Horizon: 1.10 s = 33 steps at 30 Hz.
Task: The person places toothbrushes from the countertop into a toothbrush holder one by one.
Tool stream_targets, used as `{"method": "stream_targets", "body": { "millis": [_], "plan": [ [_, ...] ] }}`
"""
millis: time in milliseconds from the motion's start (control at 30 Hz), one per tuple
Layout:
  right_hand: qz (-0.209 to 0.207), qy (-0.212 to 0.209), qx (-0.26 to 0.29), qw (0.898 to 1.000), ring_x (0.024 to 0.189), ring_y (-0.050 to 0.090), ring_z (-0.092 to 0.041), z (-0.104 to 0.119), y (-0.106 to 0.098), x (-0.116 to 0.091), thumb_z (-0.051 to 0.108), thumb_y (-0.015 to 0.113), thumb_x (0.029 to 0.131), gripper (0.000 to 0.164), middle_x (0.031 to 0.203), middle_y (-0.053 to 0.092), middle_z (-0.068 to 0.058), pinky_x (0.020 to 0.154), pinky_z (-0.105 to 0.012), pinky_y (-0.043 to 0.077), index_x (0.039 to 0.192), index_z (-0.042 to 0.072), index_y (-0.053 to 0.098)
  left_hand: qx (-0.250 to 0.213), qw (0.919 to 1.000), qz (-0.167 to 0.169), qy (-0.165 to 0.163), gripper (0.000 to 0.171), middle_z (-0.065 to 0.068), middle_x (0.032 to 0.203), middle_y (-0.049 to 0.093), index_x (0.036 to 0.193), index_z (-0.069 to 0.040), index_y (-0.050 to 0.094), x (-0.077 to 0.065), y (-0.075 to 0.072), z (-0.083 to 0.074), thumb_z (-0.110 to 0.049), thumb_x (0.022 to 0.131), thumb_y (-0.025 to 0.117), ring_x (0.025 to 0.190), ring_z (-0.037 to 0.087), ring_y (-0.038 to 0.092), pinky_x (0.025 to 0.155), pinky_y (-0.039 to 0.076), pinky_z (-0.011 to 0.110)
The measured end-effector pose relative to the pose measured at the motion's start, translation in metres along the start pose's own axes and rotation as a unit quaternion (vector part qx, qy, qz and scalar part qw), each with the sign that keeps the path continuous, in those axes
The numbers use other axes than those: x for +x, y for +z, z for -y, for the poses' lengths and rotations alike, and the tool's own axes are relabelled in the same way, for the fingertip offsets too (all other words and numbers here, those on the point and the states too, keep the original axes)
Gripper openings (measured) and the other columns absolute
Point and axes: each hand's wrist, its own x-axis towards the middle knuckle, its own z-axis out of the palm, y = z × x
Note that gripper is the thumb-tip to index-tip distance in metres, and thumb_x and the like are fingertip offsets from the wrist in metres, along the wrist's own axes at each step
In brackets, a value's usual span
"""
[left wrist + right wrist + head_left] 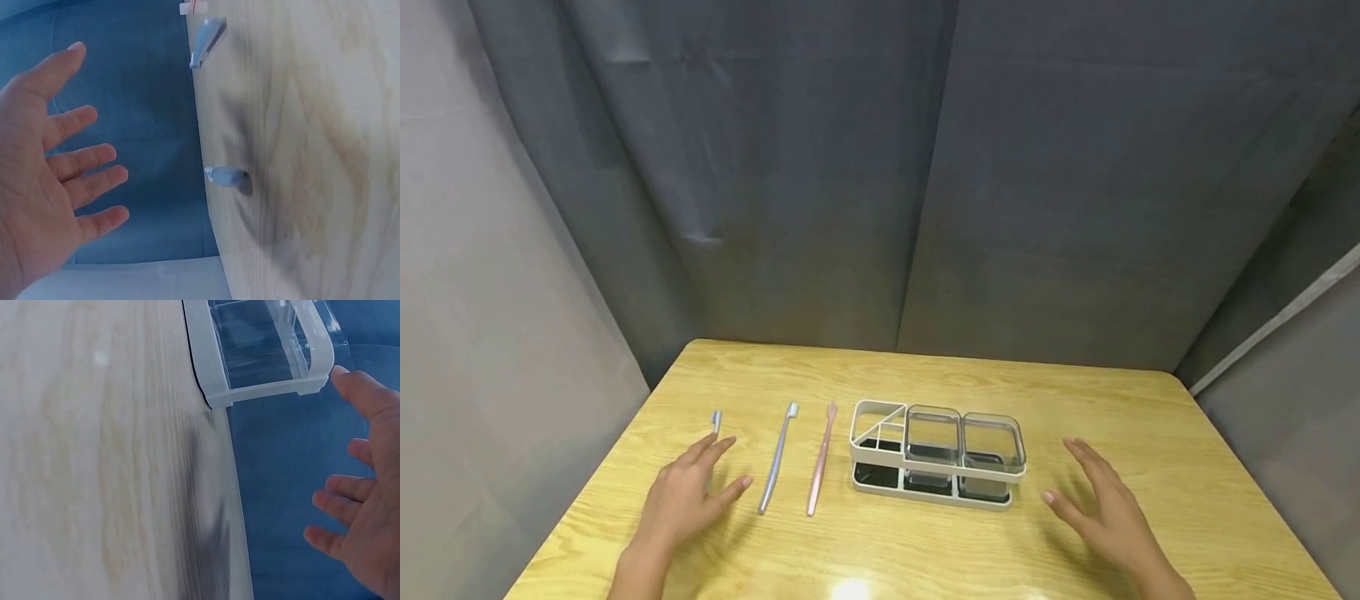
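Observation:
My left hand (683, 496) hovers over the left part of the table, fingers spread and holding nothing. Partly hidden beneath it lies a light-blue toothbrush (717, 419), its head showing past the fingers. To the right of that hand lie a blue toothbrush (775, 462) and a pink toothbrush (822, 462), roughly side by side with heads away from me. A white toothbrush holder (940, 471) with two clear cups (933, 437) and a divided section stands right of them. My right hand (1108, 512), fingers extended and holding nothing, is in the air to the holder's right.
The wooden table (925, 550) has rounded far corners. Dark grey curtains (820, 183) hang behind it, and lighter cloth (497, 292) hangs at the left side. In the right wrist view, the holder's end (269, 390) appears near the thumb.

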Motion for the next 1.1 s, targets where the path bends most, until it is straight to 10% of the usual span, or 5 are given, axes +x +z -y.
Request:
{"method": "stream_targets", "body": {
  "millis": [800, 1100],
  "plan": [
    [0.013, -0.021, 0.101, 0.995, 0.120, 0.037, -0.046, 0.005, 0.017, 0.020, 0.019, 0.074, 0.080, 0.079, 0.138, 0.037, -0.025, 0.089, -0.063, 0.035, 0.143, 0.004, 0.029, -0.105, 0.9898, 0.066, -0.069, 0.069, 0.021, 0.131, 0.048, 0.130, -0.012, 0.053, -0.001, -0.005, 0.026, -0.053, 0.077, 0.070, 0.116, 0.047, 0.043, 0.086, 0.038, 0.063],
    [0.012, -0.023, 0.133, 0.991, 0.123, 0.039, -0.036, 0.010, 0.020, 0.026, 0.018, 0.075, 0.080, 0.081, 0.139, 0.039, -0.017, 0.093, -0.013, 0.034, 0.145, 0.009, 0.028, -0.150, 0.9826, 0.072, -0.083, 0.071, 0.021, 0.132, 0.047, 0.130, -0.013, 0.053, -0.001, -0.005, 0.032, -0.049, 0.073, 0.075, 0.119, 0.046, 0.040, 0.088, 0.035, 0.065]
  ]
}}
